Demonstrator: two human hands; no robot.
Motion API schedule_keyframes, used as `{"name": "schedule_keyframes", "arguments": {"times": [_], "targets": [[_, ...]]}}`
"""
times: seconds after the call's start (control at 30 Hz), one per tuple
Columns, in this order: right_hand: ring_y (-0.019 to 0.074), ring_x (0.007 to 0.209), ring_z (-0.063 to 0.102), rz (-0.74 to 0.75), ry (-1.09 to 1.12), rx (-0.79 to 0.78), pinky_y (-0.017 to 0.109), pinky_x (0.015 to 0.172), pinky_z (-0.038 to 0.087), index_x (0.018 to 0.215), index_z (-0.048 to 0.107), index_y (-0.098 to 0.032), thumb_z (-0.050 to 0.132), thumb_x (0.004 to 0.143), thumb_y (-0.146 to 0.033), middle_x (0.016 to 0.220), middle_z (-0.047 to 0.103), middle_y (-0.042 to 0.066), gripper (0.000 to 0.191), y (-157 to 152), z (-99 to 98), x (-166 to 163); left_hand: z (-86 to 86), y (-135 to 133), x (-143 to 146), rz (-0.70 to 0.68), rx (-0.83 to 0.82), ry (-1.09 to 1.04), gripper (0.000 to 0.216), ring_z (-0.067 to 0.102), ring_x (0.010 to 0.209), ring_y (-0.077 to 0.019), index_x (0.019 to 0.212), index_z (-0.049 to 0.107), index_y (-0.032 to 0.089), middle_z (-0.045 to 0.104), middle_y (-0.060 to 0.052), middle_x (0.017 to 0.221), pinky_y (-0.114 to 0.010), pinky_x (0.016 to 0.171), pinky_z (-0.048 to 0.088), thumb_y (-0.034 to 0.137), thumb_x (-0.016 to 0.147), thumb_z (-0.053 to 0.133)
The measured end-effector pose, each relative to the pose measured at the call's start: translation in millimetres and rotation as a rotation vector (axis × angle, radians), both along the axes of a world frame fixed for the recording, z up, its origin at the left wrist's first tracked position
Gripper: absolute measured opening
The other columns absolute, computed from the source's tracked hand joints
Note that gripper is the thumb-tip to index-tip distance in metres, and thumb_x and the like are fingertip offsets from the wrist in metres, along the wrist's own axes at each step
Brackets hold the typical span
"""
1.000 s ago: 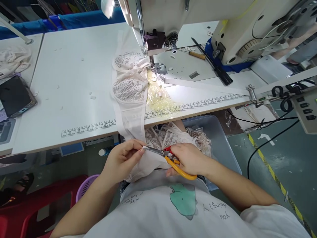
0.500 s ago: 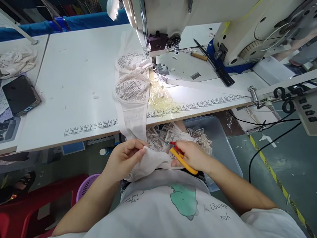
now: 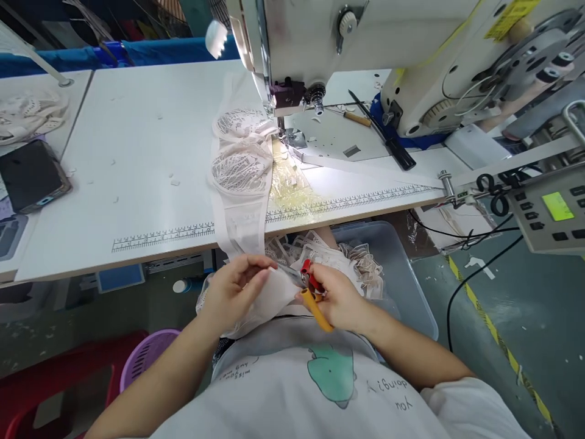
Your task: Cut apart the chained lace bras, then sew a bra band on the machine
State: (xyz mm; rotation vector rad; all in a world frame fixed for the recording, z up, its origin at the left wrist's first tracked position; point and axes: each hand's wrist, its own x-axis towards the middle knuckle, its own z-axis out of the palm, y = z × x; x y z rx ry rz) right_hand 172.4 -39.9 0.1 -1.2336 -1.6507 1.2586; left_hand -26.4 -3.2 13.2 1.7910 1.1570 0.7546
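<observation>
My left hand [image 3: 233, 289] pinches the end of a pale pink fabric band [image 3: 274, 296] below the table's front edge. My right hand [image 3: 340, 299] grips orange-handled thread snips [image 3: 307, 286], blades pointing left at the fabric near my left fingers. The band runs up over the table edge to a lace bra piece [image 3: 240, 158] lying on the white sewing table [image 3: 137, 152], with its far end under the needle of the sewing machine [image 3: 320, 36].
A grey plastic bin [image 3: 402, 286] with lace pieces sits under the table by my right arm. A purple basket [image 3: 146, 356] and red stool are at lower left. A phone [image 3: 27, 177] lies at the left. Screwdrivers [image 3: 388, 143] and a control panel [image 3: 548, 210] are at the right.
My right hand has drawn the snips closer to my left hand and tilted them, blades now less exposed. The view has shifted slightly; the fabric stays pinched in my left hand.
</observation>
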Motion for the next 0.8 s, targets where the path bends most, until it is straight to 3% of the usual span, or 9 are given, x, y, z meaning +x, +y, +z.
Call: {"name": "schedule_keyframes", "arguments": {"times": [0.1, 0.17, 0.3, 0.4, 0.53, 0.6, 0.67, 0.77, 0.8], "targets": [[0.0087, 0.054, 0.039, 0.013, 0.187, -0.09, 0.021, 0.048, 0.036, 0.077, 0.043, -0.02, 0.058, 0.074, -0.025, 0.068, 0.045, -0.003, 0.016, -5, 9.4, 1, -16.7, -19, 0, -0.152, 0.431, 0.176, 0.072, 0.047, 0.119, -0.0313, 0.135, 0.025, 0.016, 0.049, -0.019, 0.129, -0.05, 0.096, 0.042, 0.035, 0.076, 0.062], [0.0094, 0.056, 0.04, 0.031, 0.299, -0.102, 0.022, 0.05, 0.036, 0.08, 0.043, -0.021, 0.055, 0.076, -0.023, 0.069, 0.043, -0.003, 0.013, -10, 16.3, 3, -29.7, -31, -7, -0.204, 0.598, 0.357, 0.081, 0.038, 0.126, -0.0334, 0.14, 0.013, 0.015, 0.041, -0.022, 0.136, -0.056, 0.101, 0.033, 0.027, 0.076, 0.061], [0.0116, 0.062, 0.043, 0.101, 0.385, -0.06, 0.024, 0.055, 0.038, 0.081, 0.043, -0.022, 0.053, 0.076, -0.017, 0.073, 0.043, -0.002, 0.012, -19, 23.3, 7, -40.8, -39, -51, -0.045, 0.532, 0.599, 0.057, 0.054, 0.112, -0.0305, 0.13, 0.037, 0.016, 0.058, -0.016, 0.122, -0.052, 0.095, 0.042, 0.013, 0.074, 0.046], [0.0117, 0.063, 0.042, 0.074, 0.423, -0.037, 0.024, 0.056, 0.038, 0.082, 0.045, -0.023, 0.053, 0.078, -0.017, 0.074, 0.043, -0.001, 0.011, -21, 21.3, 10, -23.1, -34, -98, 0.179, 0.502, 0.697, 0.039, 0.065, 0.091, -0.0286, 0.105, 0.059, 0.021, 0.069, -0.005, 0.101, -0.053, 0.09, 0.046, 0.013, 0.07, 0.045], [0.0129, 0.068, 0.047, -0.092, 0.453, -0.006, 0.025, 0.059, 0.042, 0.083, 0.047, -0.023, 0.055, 0.08, -0.024, 0.077, 0.047, 0.0, 0.008, -16, 14.4, 24, 14.6, -32, -123, 0.441, 0.599, 0.601, 0.046, 0.059, 0.104, -0.0297, 0.116, 0.054, 0.027, 0.058, 0.002, 0.123, -0.049, 0.093, 0.046, 0.019, 0.071, 0.048], [0.0137, 0.065, 0.049, -0.259, 0.426, 0.065, 0.027, 0.056, 0.043, 0.08, 0.047, -0.023, 0.057, 0.078, -0.03, 0.073, 0.048, 0.0, 0.012, -15, 13.3, 41, 22.6, -36, -110, 0.304, 0.654, 0.49, 0.057, 0.051, 0.115, -0.028, 0.128, 0.043, 0.035, 0.048, 0.007, 0.132, -0.047, 0.105, 0.035, 0.021, 0.073, 0.049], [0.0146, 0.061, 0.049, -0.456, 0.346, 0.177, 0.028, 0.054, 0.044, 0.074, 0.047, -0.023, 0.059, 0.074, -0.035, 0.068, 0.048, -0.001, 0.018, -17, 16.0, 66, 19.1, -41, -87, 0.041, 0.693, 0.417, 0.063, 0.044, 0.122, -0.0267, 0.134, 0.035, 0.034, 0.044, 0.003, 0.136, -0.049, 0.11, 0.025, 0.019, 0.074, 0.05], [0.0158, 0.064, 0.051, -0.594, 0.238, 0.264, 0.028, 0.057, 0.044, 0.073, 0.048, -0.024, 0.063, 0.072, -0.032, 0.066, 0.049, -0.001, 0.017, -30, 25.5, 109, 4.3, -41, -53, -0.249, 0.703, 0.403, 0.056, 0.043, 0.124, -0.0284, 0.132, 0.039, 0.026, 0.051, -0.01, 0.131, -0.053, 0.105, 0.031, 0.023, 0.079, 0.053], [0.0175, 0.069, 0.053, -0.657, 0.023, 0.242, 0.029, 0.058, 0.045, 0.074, 0.052, -0.023, 0.063, 0.071, -0.033, 0.071, 0.052, 0.001, 0.016, -36, 28.7, 122, 1.0, -37, -45, -0.342, 0.693, 0.396, 0.053, 0.046, 0.121, -0.0277, 0.131, 0.041, 0.025, 0.054, -0.011, 0.127, -0.051, 0.103, 0.035, 0.028, 0.08, 0.055]]}}
